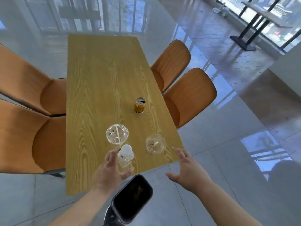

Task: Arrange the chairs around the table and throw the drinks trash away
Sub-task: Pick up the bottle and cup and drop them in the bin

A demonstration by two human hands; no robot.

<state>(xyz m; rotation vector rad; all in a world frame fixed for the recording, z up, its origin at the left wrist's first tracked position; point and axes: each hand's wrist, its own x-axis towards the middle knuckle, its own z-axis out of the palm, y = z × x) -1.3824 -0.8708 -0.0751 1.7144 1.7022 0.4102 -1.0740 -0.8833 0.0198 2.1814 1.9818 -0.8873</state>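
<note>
A long wooden table (97, 79) carries the drinks trash: a gold can (139, 105) near the middle, a clear plastic cup with a straw (117, 134), a second clear cup (155, 143) by the right edge, and a small clear bottle with a white cap (125, 155) near the front. My left hand (112, 170) is open with its fingers curved right beside the bottle, not closed on it. My right hand (187, 168) is open over the table's front right corner, just short of the second cup. Two orange chairs stand on the left (24, 136) and two on the right (192, 95).
A dark bin (132, 195) stands on the floor below the table's front edge, between my arms, next to my shoe (109, 216). Glossy tiled floor (228, 160) surrounds the table. Another table's black legs (247, 30) stand far right by the windows.
</note>
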